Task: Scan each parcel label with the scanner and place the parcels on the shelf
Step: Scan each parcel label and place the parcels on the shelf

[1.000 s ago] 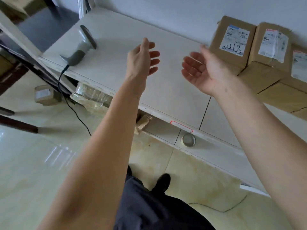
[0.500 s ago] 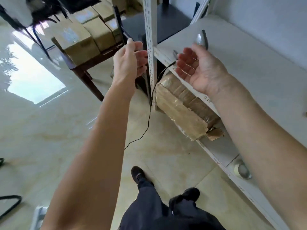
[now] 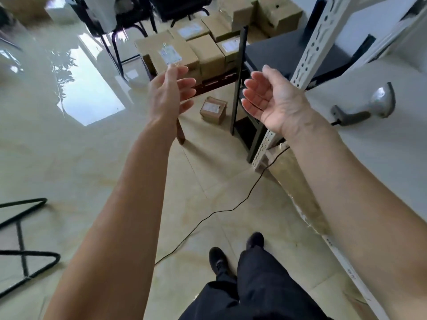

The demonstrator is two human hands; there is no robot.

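Head view shows the left hand and right hand spread, empty, reaching toward the labelled parcel; the floor cable risks tripping the person.

Open air between the raised hands and the stacked parcels; shelf upright and dark frame crowd the right.

Both hands, left hand and right hand, are held up empty with relaxed fingers, with a free gap between them. Far beyond that gap, the cardboard parcels on a low dark table have nothing standing in front of them. On the right, the perforated white shelf upright and a black frame post narrow the way. The scanner lies on the white shelf board, far right, its cable trailing across the floor. A small parcel sits on the floor beside the post.
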